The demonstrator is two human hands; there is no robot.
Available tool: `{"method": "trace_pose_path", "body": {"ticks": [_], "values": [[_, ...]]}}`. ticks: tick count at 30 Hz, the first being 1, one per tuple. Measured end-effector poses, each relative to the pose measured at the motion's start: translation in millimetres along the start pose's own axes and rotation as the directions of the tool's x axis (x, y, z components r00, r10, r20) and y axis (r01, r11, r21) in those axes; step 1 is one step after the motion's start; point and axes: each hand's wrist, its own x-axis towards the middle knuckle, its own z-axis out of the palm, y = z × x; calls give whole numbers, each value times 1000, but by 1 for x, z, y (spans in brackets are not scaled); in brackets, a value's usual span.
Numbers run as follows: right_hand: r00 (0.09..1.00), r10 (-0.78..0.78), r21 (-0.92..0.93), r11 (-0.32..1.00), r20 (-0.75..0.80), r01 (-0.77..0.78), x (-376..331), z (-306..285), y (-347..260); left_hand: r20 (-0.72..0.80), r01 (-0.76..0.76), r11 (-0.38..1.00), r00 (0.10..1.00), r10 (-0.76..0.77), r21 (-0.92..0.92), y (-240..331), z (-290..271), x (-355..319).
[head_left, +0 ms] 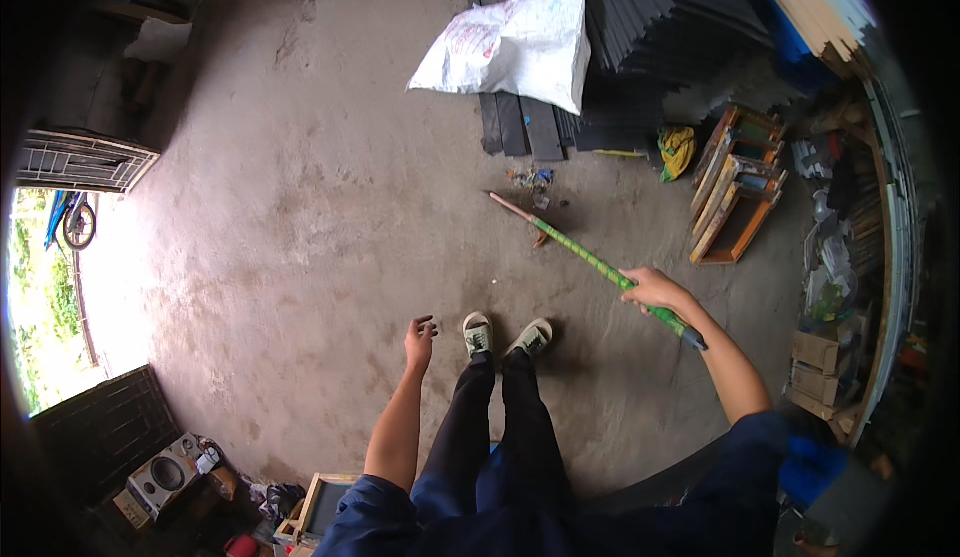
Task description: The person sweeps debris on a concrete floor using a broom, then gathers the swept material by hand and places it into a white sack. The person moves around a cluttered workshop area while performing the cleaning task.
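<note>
My right hand point(645, 290) is closed around a long, thin stick point(585, 254), wrapped in green and yellow with a bare pinkish far end and a dark near end. It slants from beside my right forearm toward the far left, its tip close to a small heap of litter point(540, 179) on the concrete floor point(330, 207). Whether the tip touches the floor I cannot tell. My left hand point(421, 337) hangs beside my left leg with nothing in it, its fingers loosely bent and apart.
Ahead lies a white sack point(515, 42) on dark planks point(510, 127), beside stacked dark sheets point(650, 17). To the right are a yellow bag point(677, 149), wooden frames point(735, 187) and cardboard boxes point(820, 352). A speaker point(165, 472) stands at the near left, by an open doorway.
</note>
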Motion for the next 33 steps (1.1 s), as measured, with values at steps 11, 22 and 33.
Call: {"method": "trace_pose_path", "body": {"ticks": [11,22,33], "values": [[982,-165,964,234,-91,129,-179,-50,2,-111,41,999,993,-41,-7,52,-35,2],[400,11,343,534,-916,772,-126,-127,20,-122,-136,990,983,139,34,147,23,38],[535,62,78,997,-843,8,115,-249,73,-110,-54,985,991,73,166,182,114,53]]}}
